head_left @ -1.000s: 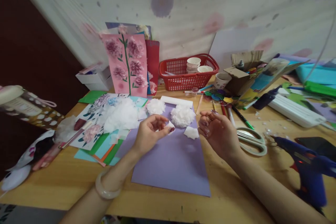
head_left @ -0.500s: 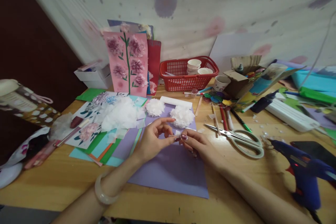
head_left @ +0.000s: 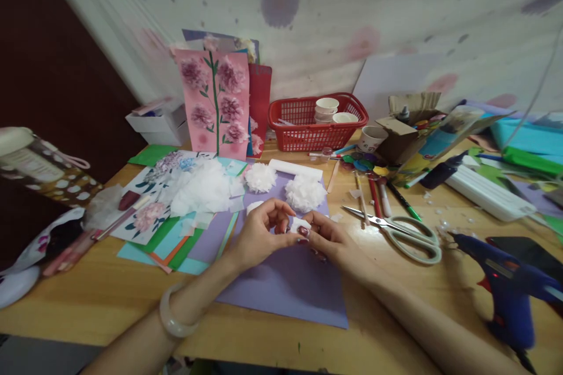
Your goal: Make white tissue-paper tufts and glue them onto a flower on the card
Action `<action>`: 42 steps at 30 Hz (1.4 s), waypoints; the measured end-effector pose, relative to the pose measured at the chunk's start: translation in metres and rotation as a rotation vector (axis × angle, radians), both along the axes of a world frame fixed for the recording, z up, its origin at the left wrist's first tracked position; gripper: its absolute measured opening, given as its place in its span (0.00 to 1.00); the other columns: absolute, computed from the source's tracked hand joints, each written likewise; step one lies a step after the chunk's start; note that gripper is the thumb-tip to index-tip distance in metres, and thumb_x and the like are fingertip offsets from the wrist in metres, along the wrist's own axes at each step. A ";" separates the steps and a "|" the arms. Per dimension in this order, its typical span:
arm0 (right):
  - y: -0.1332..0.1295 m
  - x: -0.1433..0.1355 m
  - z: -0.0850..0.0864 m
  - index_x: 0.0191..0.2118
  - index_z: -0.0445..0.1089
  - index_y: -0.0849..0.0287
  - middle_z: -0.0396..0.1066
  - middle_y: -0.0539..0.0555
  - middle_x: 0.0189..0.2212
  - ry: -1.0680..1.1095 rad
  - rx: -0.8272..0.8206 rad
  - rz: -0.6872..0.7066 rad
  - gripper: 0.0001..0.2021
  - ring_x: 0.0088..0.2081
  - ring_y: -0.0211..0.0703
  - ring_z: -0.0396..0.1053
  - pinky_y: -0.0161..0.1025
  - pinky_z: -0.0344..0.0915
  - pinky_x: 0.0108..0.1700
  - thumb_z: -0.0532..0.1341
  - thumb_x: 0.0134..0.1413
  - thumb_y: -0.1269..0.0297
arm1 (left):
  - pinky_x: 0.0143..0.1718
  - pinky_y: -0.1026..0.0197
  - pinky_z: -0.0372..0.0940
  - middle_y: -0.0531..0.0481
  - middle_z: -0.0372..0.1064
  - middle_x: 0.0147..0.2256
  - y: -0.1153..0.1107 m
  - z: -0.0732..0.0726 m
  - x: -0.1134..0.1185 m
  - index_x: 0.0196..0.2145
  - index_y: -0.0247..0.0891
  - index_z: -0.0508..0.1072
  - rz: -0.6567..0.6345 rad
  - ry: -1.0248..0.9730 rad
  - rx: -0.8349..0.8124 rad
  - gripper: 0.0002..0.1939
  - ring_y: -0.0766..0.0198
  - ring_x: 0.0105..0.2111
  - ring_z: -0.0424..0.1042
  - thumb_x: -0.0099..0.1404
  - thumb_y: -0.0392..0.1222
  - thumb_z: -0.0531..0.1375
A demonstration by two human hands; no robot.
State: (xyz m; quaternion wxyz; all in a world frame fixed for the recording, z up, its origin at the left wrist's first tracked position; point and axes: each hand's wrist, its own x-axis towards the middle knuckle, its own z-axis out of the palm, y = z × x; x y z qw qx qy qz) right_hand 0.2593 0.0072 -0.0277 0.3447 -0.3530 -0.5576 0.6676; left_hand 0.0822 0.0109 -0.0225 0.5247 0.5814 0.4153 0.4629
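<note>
My left hand [head_left: 263,231] and my right hand [head_left: 331,240] meet over a purple sheet of paper [head_left: 294,293]. Between their fingertips both pinch a small piece of white tissue paper [head_left: 299,224], partly covered by the fingers. Just behind the hands sit two fluffy white paper flowers, one on the left [head_left: 260,178] and one on the right [head_left: 305,192]. A white roll [head_left: 295,170] lies behind them. Left of my left hand, a heap of loose white tissue pieces [head_left: 200,188] rests on coloured sheets and a flower picture.
Scissors [head_left: 409,234] and a blue glue gun [head_left: 505,287] lie to the right, near pens and scattered beads. At the back stand a red basket [head_left: 303,135] with paper cups, a pink flower card [head_left: 214,102] and a cardboard box [head_left: 398,132]. A patterned bottle [head_left: 44,170] is far left.
The fingers have shifted their pinch, and more of the white tissue piece shows between them. A bit of white now shows behind my left hand. The flowers and tools stay put.
</note>
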 end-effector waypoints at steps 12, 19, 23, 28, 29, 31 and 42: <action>-0.001 0.000 -0.001 0.35 0.60 0.56 0.54 0.42 0.19 0.016 0.040 -0.168 0.17 0.19 0.32 0.48 0.31 0.45 0.21 0.62 0.54 0.49 | 0.33 0.64 0.64 0.51 0.68 0.26 0.002 0.005 -0.001 0.24 0.36 0.72 0.021 0.068 0.126 0.06 0.66 0.29 0.67 0.56 0.38 0.63; -0.006 0.005 0.003 0.32 0.62 0.57 0.55 0.46 0.23 -0.162 0.304 -0.185 0.12 0.25 0.35 0.52 0.34 0.50 0.27 0.57 0.60 0.54 | 0.35 0.64 0.67 0.51 0.70 0.27 0.002 0.003 -0.003 0.22 0.36 0.70 0.031 -0.036 0.055 0.06 0.66 0.30 0.70 0.52 0.35 0.66; -0.009 0.005 0.007 0.34 0.66 0.57 0.62 0.49 0.25 -0.221 0.336 -0.104 0.11 0.26 0.37 0.58 0.35 0.54 0.27 0.56 0.62 0.55 | 0.35 0.62 0.69 0.49 0.75 0.27 0.000 0.003 -0.002 0.22 0.35 0.72 0.012 -0.050 -0.014 0.07 0.63 0.30 0.74 0.51 0.37 0.67; -0.007 0.004 0.003 0.35 0.68 0.57 0.64 0.49 0.24 -0.235 0.350 -0.176 0.12 0.24 0.37 0.60 0.34 0.55 0.25 0.56 0.61 0.55 | 0.41 0.56 0.73 0.45 0.80 0.34 -0.003 0.002 -0.002 0.42 0.36 0.73 0.027 -0.054 -0.082 0.17 0.57 0.35 0.79 0.53 0.38 0.67; -0.006 0.003 0.002 0.35 0.68 0.57 0.65 0.50 0.24 -0.247 0.354 -0.198 0.12 0.24 0.37 0.60 0.34 0.55 0.25 0.57 0.60 0.55 | 0.43 0.55 0.72 0.45 0.80 0.36 -0.004 0.002 -0.002 0.47 0.36 0.71 0.022 -0.032 -0.061 0.20 0.57 0.37 0.79 0.55 0.38 0.66; -0.004 0.003 0.000 0.34 0.69 0.57 0.65 0.50 0.23 -0.274 0.363 -0.232 0.11 0.24 0.38 0.61 0.34 0.56 0.25 0.58 0.59 0.55 | 0.47 0.56 0.71 0.45 0.80 0.38 -0.007 0.003 -0.002 0.52 0.37 0.69 0.031 0.041 0.024 0.22 0.57 0.40 0.78 0.59 0.37 0.62; -0.006 0.003 0.000 0.34 0.65 0.57 0.63 0.48 0.22 -0.350 0.415 -0.231 0.08 0.23 0.37 0.60 0.34 0.55 0.24 0.55 0.61 0.60 | 0.48 0.61 0.71 0.48 0.79 0.39 -0.013 0.000 0.000 0.58 0.36 0.63 0.095 0.249 0.318 0.26 0.63 0.38 0.79 0.61 0.33 0.59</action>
